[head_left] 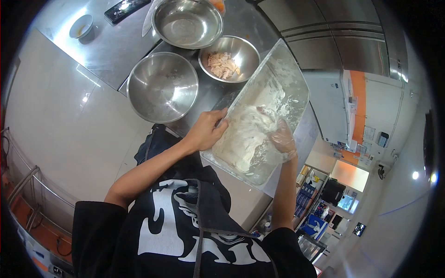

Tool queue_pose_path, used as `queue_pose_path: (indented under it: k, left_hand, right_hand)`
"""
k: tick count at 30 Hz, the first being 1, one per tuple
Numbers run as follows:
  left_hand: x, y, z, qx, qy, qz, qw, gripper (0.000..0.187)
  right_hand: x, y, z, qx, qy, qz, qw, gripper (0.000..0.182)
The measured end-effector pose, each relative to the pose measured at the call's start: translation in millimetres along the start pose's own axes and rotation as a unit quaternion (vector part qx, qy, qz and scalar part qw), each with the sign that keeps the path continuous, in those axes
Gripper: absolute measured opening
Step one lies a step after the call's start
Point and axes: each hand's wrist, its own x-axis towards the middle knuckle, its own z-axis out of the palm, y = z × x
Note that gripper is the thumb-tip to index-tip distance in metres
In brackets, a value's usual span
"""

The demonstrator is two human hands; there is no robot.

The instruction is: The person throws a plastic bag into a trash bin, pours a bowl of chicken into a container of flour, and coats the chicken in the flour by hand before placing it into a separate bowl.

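Observation:
A rectangular see-through tub [292,69] with white flour [245,134] in it stands tilted across the view in front of me. My left hand [208,129] grips the tub's left rim, thumb on the inner side and fingers outside. Inside the tub, at its right side, is my right hand [282,139] in a clear plastic glove dusted with flour. Its fingertips reach into the flour and are partly hidden, so I cannot make out what they hold. Beyond the tub, a small steel bowl [250,53] contains pale pieces of raw meat [223,65].
Two larger steel bowls, one on the left [162,88] and one at the back [187,25], stand on the steel counter [116,55]. A small white bowl [81,27] and a black phone [125,10] lie further left. Steel cabinet doors [320,32] rise at the upper right.

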Motion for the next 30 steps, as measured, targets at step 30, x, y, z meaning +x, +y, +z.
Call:
queue_pose_path:
  k: [30]
  left_hand:
    - [1,-9,0,0.002,-0.01,0.028,1.0,0.039]
  right_hand:
    - [11,104,72,0.239,-0.046,-0.002,0.97,0.056]
